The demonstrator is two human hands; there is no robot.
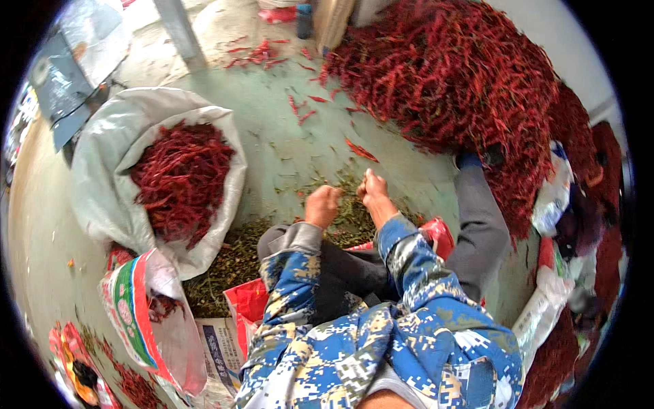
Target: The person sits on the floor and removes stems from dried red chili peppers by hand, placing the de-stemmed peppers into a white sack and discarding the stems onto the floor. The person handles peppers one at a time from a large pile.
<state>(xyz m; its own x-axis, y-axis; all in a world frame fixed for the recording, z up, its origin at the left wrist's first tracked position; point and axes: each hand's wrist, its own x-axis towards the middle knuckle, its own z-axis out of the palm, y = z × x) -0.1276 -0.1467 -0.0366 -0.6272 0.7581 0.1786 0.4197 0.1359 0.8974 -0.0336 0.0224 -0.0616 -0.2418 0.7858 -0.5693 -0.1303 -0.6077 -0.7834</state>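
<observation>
My left hand (323, 206) is closed, its fingers curled in over a litter of green-brown stems (259, 238) on the floor between my legs. Close by on the right, my right hand (374, 189) is pinched with the thumb side up. Just beyond its fingertips is a single red dried chili (361, 148); I cannot tell whether it touches them. Whatever either hand holds is hidden by the fingers. To the left stands an open white woven sack (92, 170) with many red chilies (180, 177) in it. A large heap of chilies (443, 75) rises at the far right.
A striped plastic bag (133, 313) with a few chilies stands at the near left, beside a printed sheet (219, 351). Red plastic (246, 303) lies by my left leg. Loose chilies (262, 53), a dark bottle (304, 22) and a post (178, 31) are farther off.
</observation>
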